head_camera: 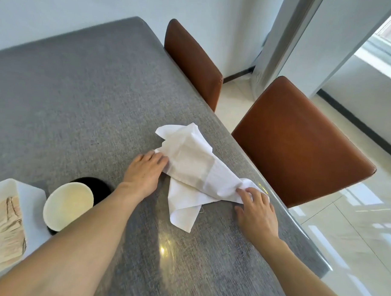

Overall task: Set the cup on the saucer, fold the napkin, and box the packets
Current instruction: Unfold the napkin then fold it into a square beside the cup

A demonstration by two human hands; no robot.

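A white cloth napkin (189,169) lies crumpled and loosely bunched on the grey table (81,88), near its right edge. My left hand (142,174) pinches the napkin's left edge. My right hand (256,212) grips its right corner close to the table's edge. A cream cup (68,207) sits on a black saucer (98,186) at the lower left, partly behind my left forearm. Beige packets (7,227) lie in a white box (31,193) at the far left.
Two brown leather chairs (298,147) (193,59) stand along the table's right side. Beyond them is a glossy tiled floor (353,231). The table's far half is bare grey cloth.
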